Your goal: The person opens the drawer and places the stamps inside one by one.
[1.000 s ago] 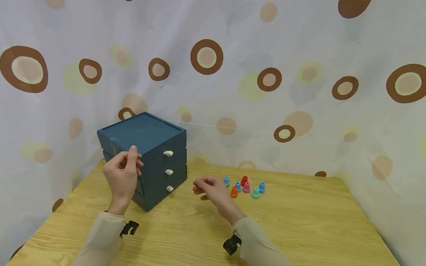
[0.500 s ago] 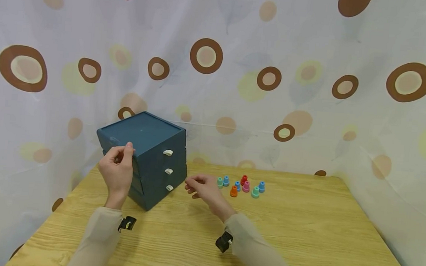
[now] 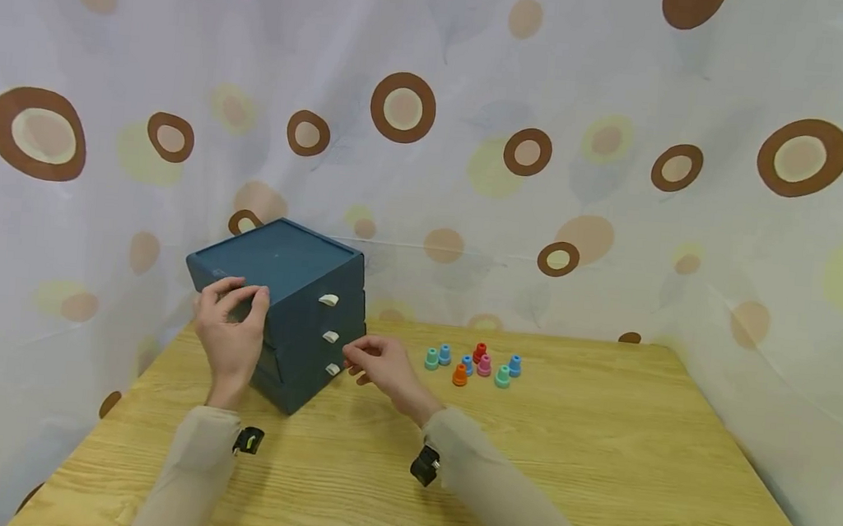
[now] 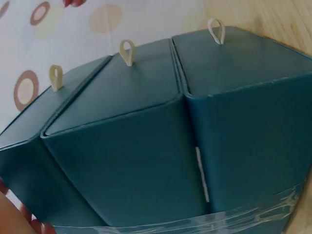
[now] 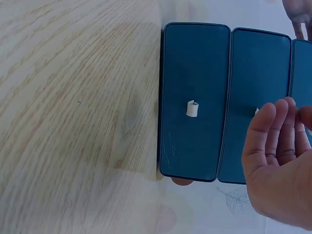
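Far left, a black wrist device (image 3: pixel 248 440) is worn at the cuff of a pale sleeve (image 3: pixel 191 451). Above it, the left hand (image 3: pixel 229 343) is raised at the near left side of the drawer unit (image 3: pixel 306 316); thumb and fingers are bowed and spread apart. From where I stand, I cannot tell whether they touch the unit.

The drawer unit, dark blue, stands upright on the left part of the wooden table (image 3: pixel 584 457). Three drawer fronts are stacked, each fitted with one white loop: top handle (image 3: pixel 328 299), middle handle (image 3: pixel 331 337), bottom handle (image 3: pixel 333 369). Clear film (image 4: pixel 248 217) runs along its side.

Next, the right hand (image 3: pixel 387 369) is positioned at the drawer fronts, near the middle and bottom handles. Its fingers are gently bent and lie side by side, gripping nothing visible.

Further right, eight small stepped pieces (image 3: pixel 484 365) stand grouped on the table: three blue, two green, one orange, one red, one pink.
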Demonstrator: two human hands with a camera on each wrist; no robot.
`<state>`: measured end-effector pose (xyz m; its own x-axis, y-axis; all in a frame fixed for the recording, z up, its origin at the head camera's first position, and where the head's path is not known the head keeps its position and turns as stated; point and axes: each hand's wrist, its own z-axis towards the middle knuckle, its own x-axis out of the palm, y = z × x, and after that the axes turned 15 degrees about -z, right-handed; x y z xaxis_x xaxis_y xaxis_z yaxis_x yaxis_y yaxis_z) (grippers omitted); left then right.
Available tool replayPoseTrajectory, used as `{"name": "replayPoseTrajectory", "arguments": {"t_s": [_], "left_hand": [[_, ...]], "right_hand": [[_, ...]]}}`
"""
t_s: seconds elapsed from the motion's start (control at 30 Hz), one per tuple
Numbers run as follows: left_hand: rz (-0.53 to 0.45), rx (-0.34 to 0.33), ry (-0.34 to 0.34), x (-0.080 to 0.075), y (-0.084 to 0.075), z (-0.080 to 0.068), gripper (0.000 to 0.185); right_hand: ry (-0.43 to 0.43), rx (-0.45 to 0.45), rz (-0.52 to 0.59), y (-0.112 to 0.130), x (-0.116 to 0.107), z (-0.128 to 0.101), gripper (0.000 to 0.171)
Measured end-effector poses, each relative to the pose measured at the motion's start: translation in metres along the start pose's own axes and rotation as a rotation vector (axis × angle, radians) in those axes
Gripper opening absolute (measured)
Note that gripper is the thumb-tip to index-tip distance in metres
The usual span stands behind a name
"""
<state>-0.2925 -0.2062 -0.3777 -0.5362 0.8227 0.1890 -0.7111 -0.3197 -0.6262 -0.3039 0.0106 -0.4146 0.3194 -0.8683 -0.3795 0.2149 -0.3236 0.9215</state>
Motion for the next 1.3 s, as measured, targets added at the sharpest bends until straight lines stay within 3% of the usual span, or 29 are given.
{"name": "replayPoseTrajectory", "arguments": {"t_s": [0.43, 0.83, 1.07, 1.17, 1.3], "left_hand": [[-0.061, 0.142, -0.002, 0.001, 0.016, -0.005, 0.017], [-0.077, 0.149, 0.009, -0.001, 0.021, -0.002, 0.013], [-0.04, 0.168, 0.043, -0.006, 0.02, -0.004, 0.014], [-0.039, 0.174, 0.037, -0.004, 0.007, -0.007, 0.014], [-0.035, 0.183, 0.029, -0.003, 0.005, -0.007, 0.014]], "right_hand": [[-0.036, 0.001, 0.076, 0.005, 0.002, 0.008, 0.032], [-0.132, -0.049, 0.111, 0.028, 0.002, 0.028, 0.034], [-0.129, -0.047, 0.088, 0.031, 0.004, 0.033, 0.035], [-0.124, -0.032, 0.103, 0.034, 0.006, 0.034, 0.038], [-0.132, -0.025, 0.13, 0.04, 0.007, 0.038, 0.038]]}}
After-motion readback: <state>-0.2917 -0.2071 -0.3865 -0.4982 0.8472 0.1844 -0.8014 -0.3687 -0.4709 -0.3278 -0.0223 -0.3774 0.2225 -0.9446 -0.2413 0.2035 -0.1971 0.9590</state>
